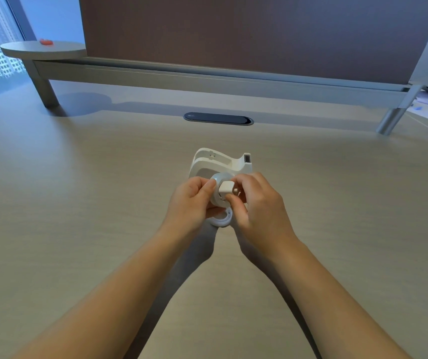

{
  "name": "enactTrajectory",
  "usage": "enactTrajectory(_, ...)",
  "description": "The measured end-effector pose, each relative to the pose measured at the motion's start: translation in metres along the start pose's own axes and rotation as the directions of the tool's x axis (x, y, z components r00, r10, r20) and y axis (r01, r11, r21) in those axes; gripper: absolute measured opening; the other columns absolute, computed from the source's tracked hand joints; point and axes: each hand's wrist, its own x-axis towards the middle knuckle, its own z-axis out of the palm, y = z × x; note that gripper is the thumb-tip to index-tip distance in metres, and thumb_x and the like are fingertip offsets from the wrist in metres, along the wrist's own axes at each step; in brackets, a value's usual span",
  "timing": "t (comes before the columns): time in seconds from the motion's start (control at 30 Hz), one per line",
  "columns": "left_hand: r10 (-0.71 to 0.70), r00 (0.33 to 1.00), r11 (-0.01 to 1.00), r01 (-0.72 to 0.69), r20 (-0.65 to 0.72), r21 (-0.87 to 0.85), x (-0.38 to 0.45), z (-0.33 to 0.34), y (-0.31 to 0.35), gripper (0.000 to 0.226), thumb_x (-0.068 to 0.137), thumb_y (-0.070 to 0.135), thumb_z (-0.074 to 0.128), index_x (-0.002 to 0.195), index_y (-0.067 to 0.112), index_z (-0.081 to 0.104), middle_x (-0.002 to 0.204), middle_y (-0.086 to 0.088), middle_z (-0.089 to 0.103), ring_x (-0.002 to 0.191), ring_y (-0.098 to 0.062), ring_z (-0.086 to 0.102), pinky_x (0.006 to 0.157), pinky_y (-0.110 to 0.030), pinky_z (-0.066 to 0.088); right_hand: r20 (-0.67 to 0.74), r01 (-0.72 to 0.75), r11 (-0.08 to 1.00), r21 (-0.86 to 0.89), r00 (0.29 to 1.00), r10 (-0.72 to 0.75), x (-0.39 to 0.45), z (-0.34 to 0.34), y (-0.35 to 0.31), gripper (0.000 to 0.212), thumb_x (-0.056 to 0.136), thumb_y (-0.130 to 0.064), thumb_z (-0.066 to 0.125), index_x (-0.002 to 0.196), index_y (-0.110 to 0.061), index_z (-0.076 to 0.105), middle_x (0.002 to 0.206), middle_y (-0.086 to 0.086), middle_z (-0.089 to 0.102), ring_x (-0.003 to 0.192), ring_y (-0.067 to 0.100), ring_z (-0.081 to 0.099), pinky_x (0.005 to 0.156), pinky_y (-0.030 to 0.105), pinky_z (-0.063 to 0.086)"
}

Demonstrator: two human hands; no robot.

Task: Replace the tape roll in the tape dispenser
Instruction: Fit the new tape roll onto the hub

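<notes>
The left hand (194, 200) is clamped on the tape roll (216, 189), above the table (78, 203) before the dispenser (215, 161). The right hand (254, 200) pinches the hub (225, 189). Skewed insertion may jam it; either grip may slip.

Two hands were counted: left hand (191, 200) and right hand (255, 200). One tape dispenser (219, 164) beyond them, one tape roll (218, 193) between them, one ring (222, 218) beneath.
</notes>
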Motion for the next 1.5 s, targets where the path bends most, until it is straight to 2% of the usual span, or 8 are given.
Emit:
enactTrajectory(0.47, -0.034, 0.998, 0.995, 0.028, 0.058, 0.095, 0.004, -0.006, 0.007, 0.023, 0.089, 0.019, 0.041, 0.081, 0.001, 0.054, 0.071, -0.011, 0.061, 0.048, -0.008, 0.064, 0.052, -0.019, 0.055, 0.100, 0.070, 0.996, -0.046, 0.993, -0.065, 0.001, -0.003, 0.001, 0.020, 0.076, -0.012, 0.054, 0.091, 0.000, 0.058, 0.085, 0.019, 0.065, 0.069, 0.028, 0.061, 0.060, 0.025, 0.047)
enactTrajectory(0.67, -0.004, 1.000, 0.998, 0.003, 0.016, 0.064, 0.001, -0.001, 0.004, 0.023, 0.088, 0.018, 0.042, 0.070, 0.011, 0.054, 0.072, -0.010, 0.060, 0.059, -0.014, 0.063, 0.055, -0.021, 0.056, 0.032, -0.029, 0.999, 0.041, 0.999, 0.027, 0.001, 0.001, -0.001, 0.024, 0.078, -0.015, 0.050, 0.093, 0.002, 0.058, 0.089, 0.020, 0.063, 0.072, 0.017, 0.049, 0.059, 0.011, 0.033)
enactTrajectory(0.8, 0.097, 0.994, 0.986, -0.090, -0.040, 0.142, -0.002, 0.000, 0.002, 0.020, 0.087, 0.018, 0.044, 0.070, 0.013, 0.053, 0.078, -0.014, 0.061, 0.079, -0.029, 0.063, 0.075, -0.041, 0.056, -0.009, -0.062, 0.995, 0.074, 0.998, 0.063, 0.001, 0.001, -0.002, 0.023, 0.078, -0.016, 0.050, 0.091, 0.001, 0.059, 0.089, 0.019, 0.063, 0.070, 0.021, 0.053, 0.057, 0.012, 0.033)
enactTrajectory(0.93, 0.087, 0.994, 0.996, -0.089, 0.061, 0.031, -0.002, -0.002, 0.008, 0.020, 0.089, 0.017, 0.039, 0.078, 0.011, 0.055, 0.079, -0.007, 0.061, 0.072, -0.015, 0.063, 0.067, -0.028, 0.057, 0.004, -0.048, 0.985, 0.163, 0.999, 0.048, 0.006, -0.008, 0.000, 0.027, 0.076, -0.024, 0.054, 0.094, -0.005, 0.061, 0.093, 0.012, 0.060, 0.076, 0.008, 0.046, 0.060, 0.002, 0.038)
enactTrajectory(1.03, 0.027, 0.987, 0.998, -0.019, 0.160, -0.052, -0.001, -0.002, 0.010, 0.023, 0.091, 0.018, 0.035, 0.091, 0.007, 0.056, 0.083, -0.006, 0.063, 0.066, -0.007, 0.064, 0.059, -0.019, 0.055, -0.002, -0.159, 0.934, 0.321, 0.986, 0.168, 0.006, -0.014, -0.001, 0.033, 0.075, -0.034, 0.057, 0.101, -0.014, 0.058, 0.095, -0.005, 0.044, 0.079, -0.002, 0.043, 0.071, -0.006, 0.034)
enactTrajectory(1.17, -0.008, 0.978, 0.999, 0.019, 0.208, -0.051, -0.003, 0.000, 0.009, 0.024, 0.091, 0.019, 0.035, 0.091, 0.011, 0.058, 0.085, -0.006, 0.062, 0.068, -0.008, 0.065, 0.057, -0.017, 0.054, 0.149, -0.372, 0.760, 0.533, 0.925, 0.348, 0.003, -0.014, 0.001, 0.011, 0.085, -0.028, 0.053, 0.094, -0.028, 0.048, 0.089, -0.012, 0.051, 0.081, 0.003, 0.051, 0.060, 0.003, 0.044)
enactTrajectory(1.33, 0.009, 0.969, 0.998, 0.005, 0.249, -0.056, -0.003, 0.000, 0.009, 0.021, 0.088, 0.021, 0.040, 0.087, 0.013, 0.059, 0.081, -0.005, 0.063, 0.068, -0.007, 0.065, 0.059, -0.017, 0.055, 0.268, -0.441, 0.576, 0.689, 0.892, 0.363, 0.005, -0.012, 0.003, 0.010, 0.085, -0.027, 0.050, 0.075, -0.024, 0.052, 0.072, -0.007, 0.059, 0.062, 0.000, 0.058, 0.050, 0.007, 0.044)
enactTrajectory(1.5, 0.023, 0.976, 0.994, -0.046, 0.218, 0.098, -0.001, -0.002, 0.008, 0.012, 0.077, 0.015, 0.058, 0.087, 0.010, 0.057, 0.080, -0.005, 0.062, 0.077, -0.017, 0.063, 0.069, -0.024, 0.056, 0.320, -0.452, 0.551, 0.702, 0.891, 0.323, 0.005, -0.011, 0.005, 0.012, 0.087, -0.024, 0.047, 0.076, -0.020, 0.048, 0.067, -0.003, 0.057, 0.052, -0.006, 0.057, 0.047, 0.006, 0.043)
